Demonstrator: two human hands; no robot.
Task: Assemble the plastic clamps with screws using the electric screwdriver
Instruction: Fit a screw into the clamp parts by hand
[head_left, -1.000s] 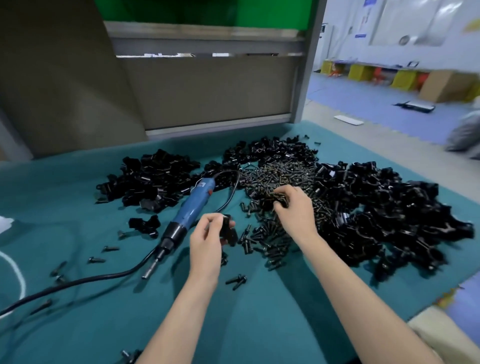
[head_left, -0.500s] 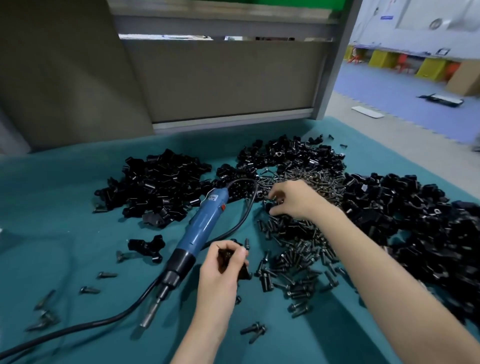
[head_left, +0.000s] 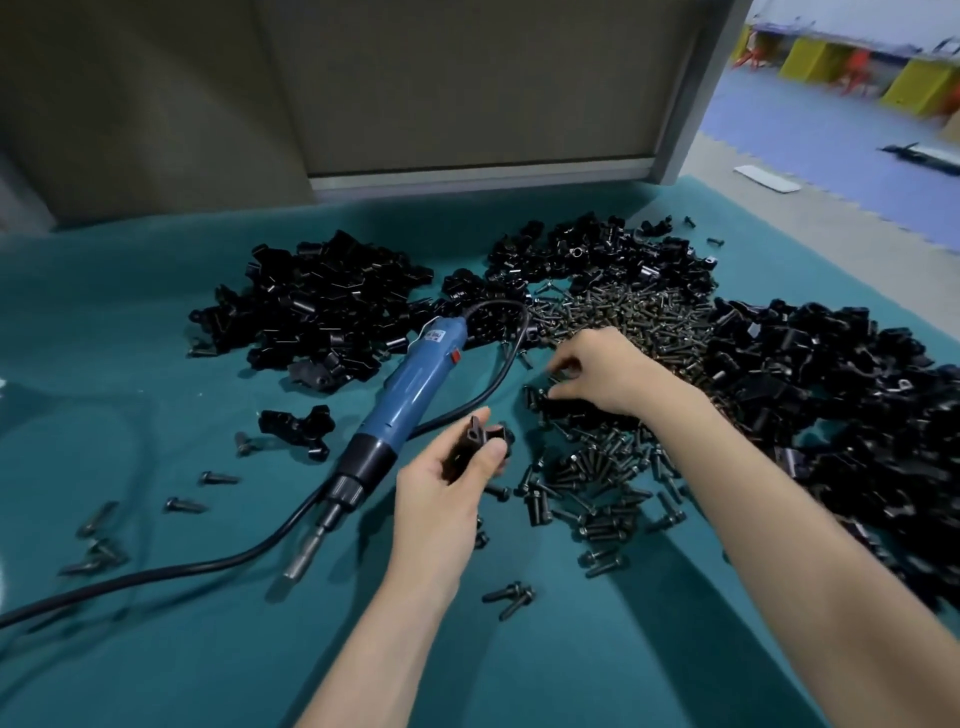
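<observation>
Two loose screws (head_left: 509, 598) lie nearest, at 6 o'clock on the teal cloth (head_left: 156, 665). Left hand (head_left: 447, 488) just above them, at centre: thumb and fingers closed around one black plastic clamp (head_left: 475, 441), lifted off the cloth. At 9 o'clock of that hand, the blue electric screwdriver (head_left: 410, 395) lies flat, bit toward 7 o'clock, its black cord (head_left: 156, 571) trailing off to 8 o'clock. Right hand (head_left: 602, 374) at 1 o'clock of the left, fingers curled narrow, tips down in the screw pile (head_left: 623, 322); whether they pinch a screw, cannot tell. Farther out, clamp heaps: one at 11 o'clock (head_left: 317, 306), one at 3 o'clock (head_left: 857, 395).
</observation>
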